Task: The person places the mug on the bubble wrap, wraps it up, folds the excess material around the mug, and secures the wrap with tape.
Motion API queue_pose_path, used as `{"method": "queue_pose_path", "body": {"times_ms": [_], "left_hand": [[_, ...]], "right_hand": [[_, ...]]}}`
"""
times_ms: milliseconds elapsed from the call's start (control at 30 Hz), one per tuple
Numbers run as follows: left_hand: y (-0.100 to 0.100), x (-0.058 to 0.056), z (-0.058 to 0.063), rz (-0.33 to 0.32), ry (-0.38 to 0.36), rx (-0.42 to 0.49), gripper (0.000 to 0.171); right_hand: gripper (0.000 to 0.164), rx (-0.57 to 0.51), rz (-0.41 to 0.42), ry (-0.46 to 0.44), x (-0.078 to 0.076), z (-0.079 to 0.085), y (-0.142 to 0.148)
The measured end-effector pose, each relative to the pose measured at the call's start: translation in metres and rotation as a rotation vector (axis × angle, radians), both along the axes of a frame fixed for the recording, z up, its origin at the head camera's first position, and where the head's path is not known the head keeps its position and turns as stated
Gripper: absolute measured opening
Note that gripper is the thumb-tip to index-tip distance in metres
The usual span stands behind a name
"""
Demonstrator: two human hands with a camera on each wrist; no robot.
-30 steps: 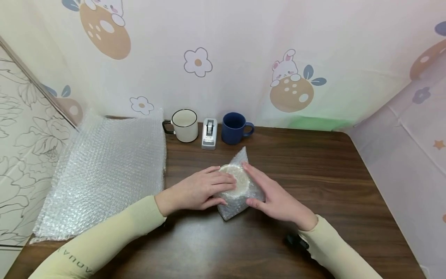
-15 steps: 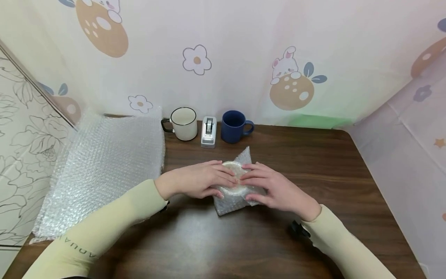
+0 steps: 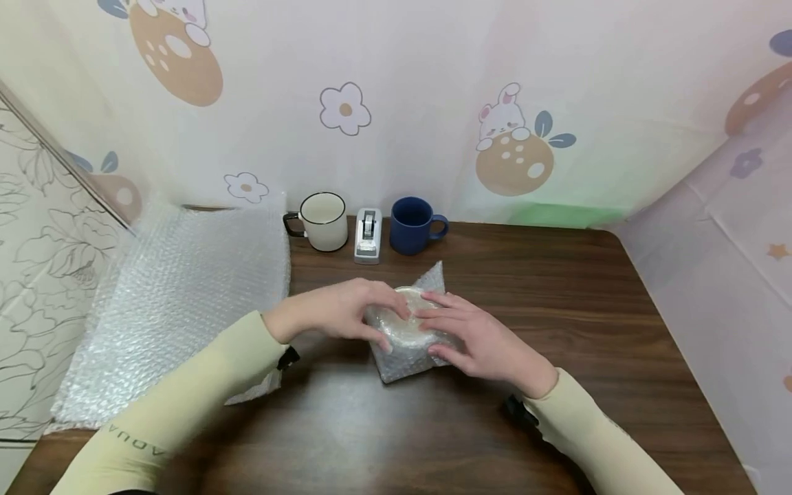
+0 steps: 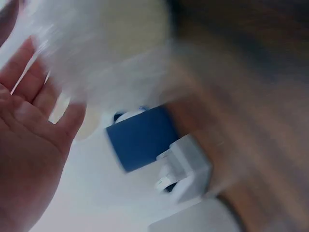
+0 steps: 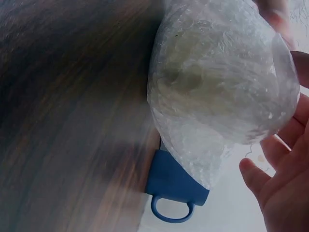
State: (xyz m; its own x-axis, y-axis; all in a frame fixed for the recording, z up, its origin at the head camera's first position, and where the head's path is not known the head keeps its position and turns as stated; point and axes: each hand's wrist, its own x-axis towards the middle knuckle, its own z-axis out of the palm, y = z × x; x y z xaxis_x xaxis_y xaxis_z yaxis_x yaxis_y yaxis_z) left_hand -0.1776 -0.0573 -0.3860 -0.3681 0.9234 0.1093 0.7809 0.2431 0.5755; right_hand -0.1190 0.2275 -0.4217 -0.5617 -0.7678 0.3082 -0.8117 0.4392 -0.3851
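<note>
A round, cream-coloured item wrapped in bubble wrap (image 3: 405, 330) stands on the brown table in front of me, one pointed corner of the wrap sticking up at its far side. What the wrap covers is too blurred to name. My left hand (image 3: 346, 309) is at the bundle's left side, thumb and fingers spread apart; its contact with the wrap is unclear. On the right, my right hand (image 3: 479, 337) rests its fingertips on the bundle's top and side. The right wrist view has the bubble-wrapped bundle (image 5: 212, 82) large, beside loosely bent fingers.
Behind the bundle stand a white mug (image 3: 326, 223) with a black rim, a white tape dispenser (image 3: 368, 237) and a blue mug (image 3: 410, 227). A large sheet of bubble wrap (image 3: 192, 282) lies on the left of the table (image 3: 588, 323). A patterned curtain (image 3: 421, 103) hangs behind.
The right hand's fingers have moved onto the bundle's top. My left hand has drawn back from the top toward the left side, thumb and fingers parting. The near-right wrap is folded in.
</note>
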Motion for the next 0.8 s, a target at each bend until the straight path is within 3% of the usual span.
{"method": "queue_pose_path", "body": {"times_ms": [100,200,267,367,500,633,800], "left_hand": [[-0.006,-0.011,0.02,0.101,-0.021,0.026,0.032],[-0.014,-0.031,0.033,0.298,0.006,0.004,0.02],[-0.019,-0.046,0.034,0.436,-0.01,-0.032,0.017],[-0.024,-0.069,0.024,0.596,-0.122,-0.067,0.022],[-0.023,-0.088,-0.001,0.715,-0.256,-0.127,0.031],[-0.018,-0.094,-0.02,0.793,-0.302,-0.213,0.035],[-0.011,-0.096,-0.024,0.867,-0.313,-0.223,0.037]], "right_hand": [[0.038,0.004,0.007,0.01,0.001,0.0,-0.003],[0.035,-0.002,0.006,0.014,0.001,0.001,-0.005],[0.034,0.001,0.002,0.007,0.001,0.002,-0.006],[0.034,0.014,-0.008,-0.006,0.001,0.003,-0.005],[0.033,0.025,-0.022,-0.037,0.001,0.008,-0.004],[0.031,0.044,-0.025,-0.069,0.001,0.013,-0.004],[0.03,0.066,-0.032,-0.097,-0.001,0.018,-0.006]]}}
